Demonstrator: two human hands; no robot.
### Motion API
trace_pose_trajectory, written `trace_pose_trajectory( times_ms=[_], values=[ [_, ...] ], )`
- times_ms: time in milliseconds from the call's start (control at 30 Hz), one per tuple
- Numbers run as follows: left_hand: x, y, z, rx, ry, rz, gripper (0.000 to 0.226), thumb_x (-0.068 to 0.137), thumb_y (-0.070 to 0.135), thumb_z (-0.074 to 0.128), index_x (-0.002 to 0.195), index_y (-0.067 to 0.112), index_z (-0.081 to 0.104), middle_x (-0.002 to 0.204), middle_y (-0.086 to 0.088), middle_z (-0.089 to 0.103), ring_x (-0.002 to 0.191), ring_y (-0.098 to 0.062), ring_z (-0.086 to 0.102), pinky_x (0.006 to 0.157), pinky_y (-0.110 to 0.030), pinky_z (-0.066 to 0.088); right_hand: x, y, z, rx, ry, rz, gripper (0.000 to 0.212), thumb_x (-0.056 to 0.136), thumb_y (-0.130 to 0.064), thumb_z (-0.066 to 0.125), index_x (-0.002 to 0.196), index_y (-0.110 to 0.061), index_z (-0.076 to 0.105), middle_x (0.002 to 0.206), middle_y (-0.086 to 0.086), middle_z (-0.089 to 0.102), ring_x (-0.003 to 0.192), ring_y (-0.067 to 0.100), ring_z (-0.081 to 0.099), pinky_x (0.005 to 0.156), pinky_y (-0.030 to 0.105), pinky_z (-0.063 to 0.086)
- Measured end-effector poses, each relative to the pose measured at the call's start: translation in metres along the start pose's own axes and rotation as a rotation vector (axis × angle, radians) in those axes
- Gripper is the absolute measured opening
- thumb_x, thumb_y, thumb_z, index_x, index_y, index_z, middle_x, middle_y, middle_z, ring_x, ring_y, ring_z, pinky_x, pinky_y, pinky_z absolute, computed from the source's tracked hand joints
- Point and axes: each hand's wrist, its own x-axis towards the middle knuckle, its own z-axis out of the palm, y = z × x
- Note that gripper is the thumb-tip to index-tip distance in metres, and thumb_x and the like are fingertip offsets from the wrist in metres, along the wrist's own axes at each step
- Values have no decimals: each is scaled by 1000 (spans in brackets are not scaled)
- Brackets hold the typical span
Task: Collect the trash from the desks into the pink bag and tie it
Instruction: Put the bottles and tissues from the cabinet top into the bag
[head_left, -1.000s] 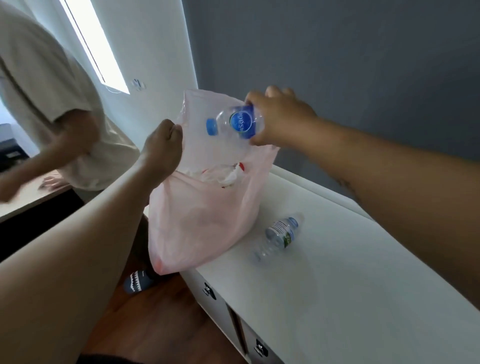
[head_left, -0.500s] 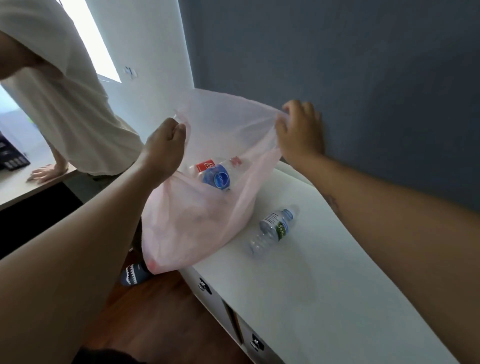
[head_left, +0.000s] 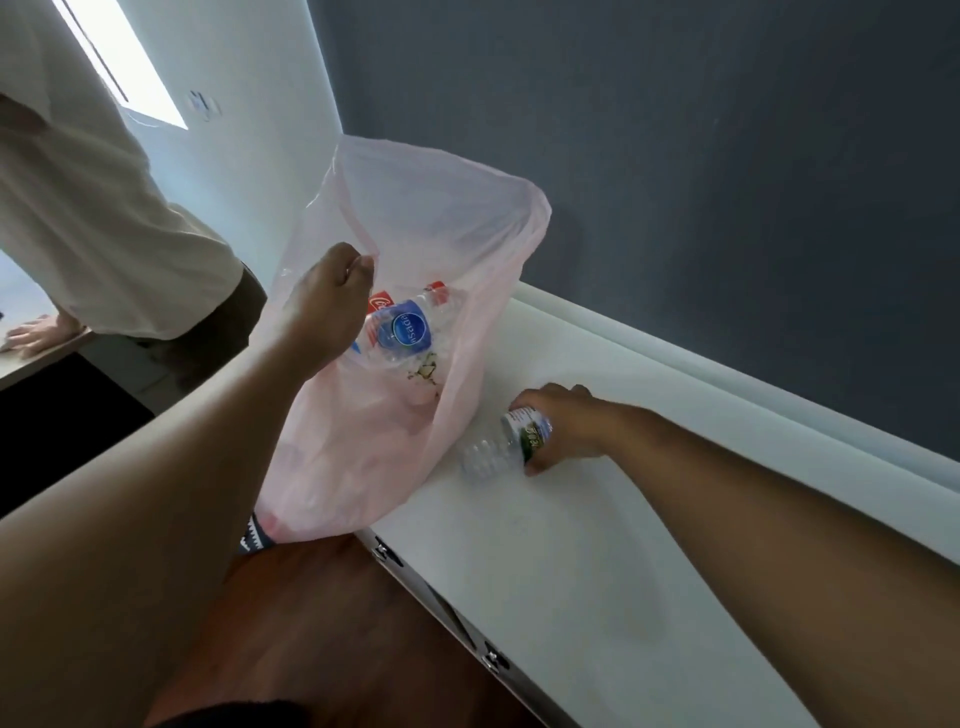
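Table (head_left: 597, 597): right hand (head_left: 563, 423) leaves pink bag (head_left: 441, 223) rim, now grips green-label water bottle (head_left: 493, 452) for bagging; left hand (head_left: 327, 306) pinches rim open.

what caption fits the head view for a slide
Left hand holds pink bag open; right hand grips a bottle on the desk.

The pink bag (head_left: 363, 457) stands with its mouth wide, our left hand (head_left: 327, 306) pinching the near rim; we find passage into it from above and from the right. A blue-labelled bottle (head_left: 405, 332) and other litter lie inside. Our right hand (head_left: 561, 426) grips a clear bottle (head_left: 493, 449) just beside the bag on the white desk (head_left: 571, 597), whose bare top extends toward us. A raised ledge (head_left: 727, 374) and dark wall (head_left: 675, 208) close the far side; a second person (head_left: 93, 218) stands at left.
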Motion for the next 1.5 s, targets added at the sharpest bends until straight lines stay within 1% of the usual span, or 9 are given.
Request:
trace_pose_trajectory(
  times_ms=[100,300,467,667,900,1000,1233,1367,1500],
  values=[
    [3,3,-4,17,-14,31,31,92,46,30,72,27,43,70,2,52,63,-14,45,56,-31,35,-3,17,-11,-41,77,23,73,61,-40,87,124,-35,49,121,3,50,114,31,47,90,34,44],
    [12,-1,-25,-28,54,18,31,95,40,35,75,20,46,71,-1,52,67,-20,46,64,-35,37,-26,30,-125,3,549,130,80,59,-39,89,127,-18,53,125,16,59,109,32,59,85,32,46],
    [12,-2,-37,1,90,-5,34,100,38,35,87,11,51,76,-1,53,74,-24,47,67,-35,36,-39,-20,-192,114,801,-46,74,59,-43,88,121,-22,54,122,13,59,106,31,60,89,37,50],
    [14,2,-47,-67,148,-2,31,100,38,35,84,16,50,72,4,48,65,-11,42,60,-31,34,-28,-113,-188,-72,732,-261,76,64,-49,82,129,-28,48,127,8,47,121,30,42,96,41,45],
    [18,-12,-58,-191,274,-72,29,91,44,36,69,26,43,70,8,46,67,-14,43,67,-35,37,4,-161,-151,-318,549,-231,82,66,-55,81,135,-26,45,129,8,49,120,31,44,84,40,48],
    [16,-16,-59,-181,275,-59,31,89,46,38,67,26,43,69,10,48,68,-13,44,67,-34,38,20,-162,-139,-213,519,-213,97,72,-43,82,149,-28,25,146,14,35,131,36,34,97,45,43],
    [15,-19,-58,-109,244,2,30,91,46,35,70,27,43,70,10,47,67,-9,44,61,-30,36,20,-107,-133,-291,740,107,88,87,-5,62,153,-34,10,154,13,23,129,39,40,99,46,40],
    [22,-12,-56,-68,244,17,31,92,44,35,80,17,47,74,5,48,74,-19,45,66,-33,34,5,-73,-147,-169,727,235,37,93,-2,45,129,-5,53,131,20,58,117,40,57,93,42,47],
    [40,16,-49,-8,250,74,38,93,44,34,91,12,54,89,-5,54,82,-23,47,74,-31,33,-23,-26,-168,-96,703,355,32,93,-5,47,122,-2,62,130,19,60,118,39,58,96,41,47]
  ],
)
